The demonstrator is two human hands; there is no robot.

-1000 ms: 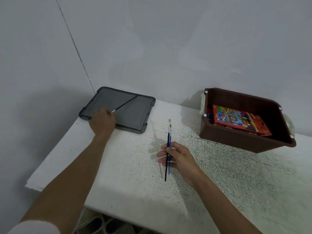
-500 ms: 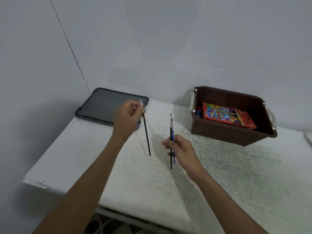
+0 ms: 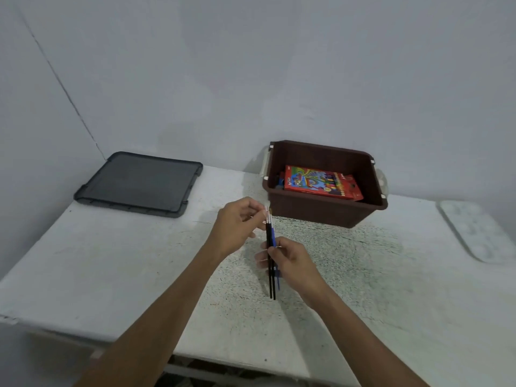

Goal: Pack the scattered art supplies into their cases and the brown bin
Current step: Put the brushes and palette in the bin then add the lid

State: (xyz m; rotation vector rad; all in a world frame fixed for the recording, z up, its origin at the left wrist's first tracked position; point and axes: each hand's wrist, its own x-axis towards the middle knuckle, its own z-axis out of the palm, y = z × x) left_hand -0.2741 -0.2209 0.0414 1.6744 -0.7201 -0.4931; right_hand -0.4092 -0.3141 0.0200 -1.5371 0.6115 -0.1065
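A small bundle of thin paintbrushes (image 3: 270, 236), black and blue handled, stands upright above the middle of the table. My right hand (image 3: 290, 261) grips the bundle around its lower half. My left hand (image 3: 240, 222) pinches the bundle near the bristle tips. The brown bin (image 3: 318, 210) sits just behind the hands, toward the wall, with a red crayon box (image 3: 321, 182) lying inside it.
A dark grey lid (image 3: 139, 184) lies flat at the back left corner of the white speckled table (image 3: 139, 275). A pale paint palette (image 3: 477, 230) rests at the right edge. Walls close the table off behind and to the left.
My left hand lifted a black brush off the grey lid, carried it right and joined it to the brushes in my right hand. The view turned right.
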